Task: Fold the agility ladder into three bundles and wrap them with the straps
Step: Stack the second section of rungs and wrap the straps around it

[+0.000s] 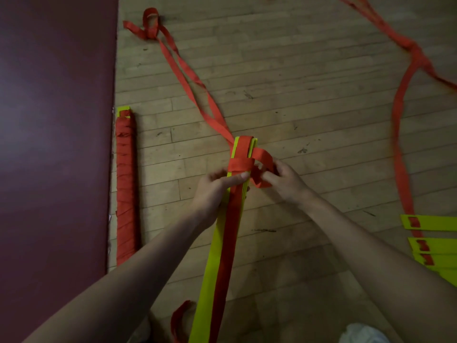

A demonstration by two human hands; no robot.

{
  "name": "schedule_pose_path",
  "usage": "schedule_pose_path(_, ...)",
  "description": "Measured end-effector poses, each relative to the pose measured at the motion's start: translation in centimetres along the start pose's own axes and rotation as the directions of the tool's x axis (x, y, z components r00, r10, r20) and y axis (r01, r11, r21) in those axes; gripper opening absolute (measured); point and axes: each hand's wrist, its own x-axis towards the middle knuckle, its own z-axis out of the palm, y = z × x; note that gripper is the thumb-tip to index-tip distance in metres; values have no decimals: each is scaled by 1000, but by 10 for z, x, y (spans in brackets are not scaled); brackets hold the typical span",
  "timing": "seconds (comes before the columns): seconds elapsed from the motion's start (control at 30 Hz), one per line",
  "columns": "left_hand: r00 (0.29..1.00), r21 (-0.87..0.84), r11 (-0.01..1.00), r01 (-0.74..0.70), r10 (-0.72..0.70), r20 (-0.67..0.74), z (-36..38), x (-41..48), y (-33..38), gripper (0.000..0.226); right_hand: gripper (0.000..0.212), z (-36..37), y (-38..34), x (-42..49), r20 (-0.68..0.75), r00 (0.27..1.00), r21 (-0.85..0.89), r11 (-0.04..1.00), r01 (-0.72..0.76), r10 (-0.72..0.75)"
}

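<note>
Orange strap: its first turn crosses the yellow rung bundle just beyond your left hand, which grips the bundle with curled fingers. Your right hand, just beside the bundle and nearer the loose loop, pinches that loop. The bundle's long axis runs away from your body, its far end pointing ahead of both hands.

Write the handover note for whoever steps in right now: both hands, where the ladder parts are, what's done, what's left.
Left hand grips the stack of flat yellow-green plastic rungs. Right hand pinches the red fabric strap, which has a first turn round the stack's far end.
Done: one fully strap-wrapped bundle lies beside the maroon mat.
Left: finish wrapping this stack, then fold and wrap the loose yellow-green rungs on the wooden floor at right.
</note>
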Motion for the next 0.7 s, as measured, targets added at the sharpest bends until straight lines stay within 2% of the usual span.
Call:
schedule_pose_path(0.17,999,-63,998,-6,4,-41,-2,3,3,20,11,-8,-3,-4,-22,1000,-157,987,11,-15)
schedule_pose_path(0.27,1000,-72,997,9,-11,-20,0,5,2,15,20,-14,-4,-7,-12,999,-142,989,31,-33)
schedule_pose_path(0.37,999,-63,998,26,-24,34,-1,7,4,16,14,-20,-6,-10,112,994,-25,1000,9,-6)
schedule_pose_path(0.47,989,-55,998,37,-28,144,-2,4,6,20,41,-25,-12,-9,184,979,70,992,-105,91)
schedule_pose_path(0.5,984,-54,998,36,-26,176,-1,2,6,21,43,-27,-13,-9,193,975,84,989,-126,108)
schedule_pose_path(0.63,973,-68,997,31,-14,231,1,0,4,27,34,-23,-26,-10,267,961,161,979,-123,77)
schedule_pose_path(0.7,970,-53,998,27,-14,241,2,-1,4,26,38,-21,-29,-9,287,956,220,966,-132,65)
